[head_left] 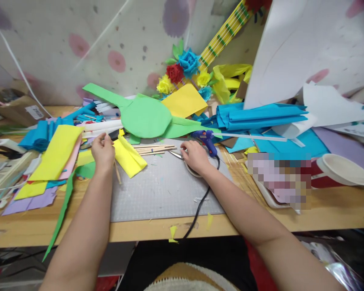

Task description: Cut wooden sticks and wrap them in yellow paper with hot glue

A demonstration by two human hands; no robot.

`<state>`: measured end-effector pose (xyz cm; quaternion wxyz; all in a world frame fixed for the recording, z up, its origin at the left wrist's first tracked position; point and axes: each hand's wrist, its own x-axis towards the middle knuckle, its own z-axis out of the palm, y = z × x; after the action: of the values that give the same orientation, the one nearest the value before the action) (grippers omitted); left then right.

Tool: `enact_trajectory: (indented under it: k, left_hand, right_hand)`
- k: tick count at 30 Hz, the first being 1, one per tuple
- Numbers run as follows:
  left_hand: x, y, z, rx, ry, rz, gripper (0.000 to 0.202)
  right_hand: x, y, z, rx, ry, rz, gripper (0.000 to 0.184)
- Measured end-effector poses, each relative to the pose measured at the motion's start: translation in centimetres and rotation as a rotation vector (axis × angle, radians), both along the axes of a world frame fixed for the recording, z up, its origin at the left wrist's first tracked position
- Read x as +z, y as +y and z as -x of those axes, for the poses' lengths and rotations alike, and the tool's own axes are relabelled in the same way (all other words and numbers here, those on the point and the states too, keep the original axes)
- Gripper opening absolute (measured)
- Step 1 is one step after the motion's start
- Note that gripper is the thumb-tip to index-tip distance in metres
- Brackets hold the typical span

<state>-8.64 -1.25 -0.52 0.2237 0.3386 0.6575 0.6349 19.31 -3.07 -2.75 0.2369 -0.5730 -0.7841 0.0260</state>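
At left on the worktop (139, 231), I had the left hand (103, 151) seemingly pinching a wooden stick (118, 174); toward the middle, the right hand (194, 155) covered the scissors (176, 154), grip unclear. Handling the tool, I judged, called next for careful finger placement.

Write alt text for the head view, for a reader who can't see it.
A person's right hand partly covers scissors on a gray cutting mat, beside a purple glue gun; the left hand is next to a wooden stick and folded yellow paper. Beyond them are a green paper shape and paper roses.
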Motion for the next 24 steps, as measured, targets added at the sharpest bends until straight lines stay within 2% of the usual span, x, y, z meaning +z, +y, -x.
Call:
enact_trajectory:
  k: [3,5,7,10,12,15,19,21,24]
  left_hand:
    - [0.6,-0.6,-2.8,-0.052,-0.375,-0.158,0.005]
    - [0.6,-1.0,-5.0,-0.236,-0.661,-0.163,0.011]
    - [0.2,-1.3,-6.7,-0.342,-0.906,-0.170,0.020]
    - [-0.7,-1.2,-8.0,-0.342,-1.068,-0.191,0.024]
    - [-1.2,-0.9,-8.2,-0.342,-1.068,-0.216,0.024]
    - [-1.7,-0.6,-8.0,-0.384,-0.989,-0.241,0.022]
    - [-1.7,-0.6,-7.7,-0.486,-0.761,-0.197,0.017]
    - [-1.7,-0.6,-7.1,-0.447,-0.587,-0.128,0.020]
    - [-1.8,-0.4,-5.6,-0.255,-0.285,-0.034,0.018]
  right_hand:
    - [0.1,-0.3,0.9,0.106,0.130,-0.061,0.016]
    - [0.1,-0.6,1.8,0.196,0.222,-0.040,0.016]
    - [0.1,-1.0,2.5,0.284,0.312,0.077,0.017]
    - [0.1,-1.6,3.2,0.401,0.383,0.352,0.023]
    - [0.2,-1.9,3.4,0.436,0.370,0.461,0.025]
    - [0.3,-1.9,3.5,0.429,0.331,0.508,0.024]
    - [0.2,-1.4,3.3,0.363,0.333,0.425,0.016]
    - [0.1,-1.1,2.8,0.256,0.383,0.328,0.023]
    - [0.3,-0.7,1.8,0.085,0.423,0.236,0.031]
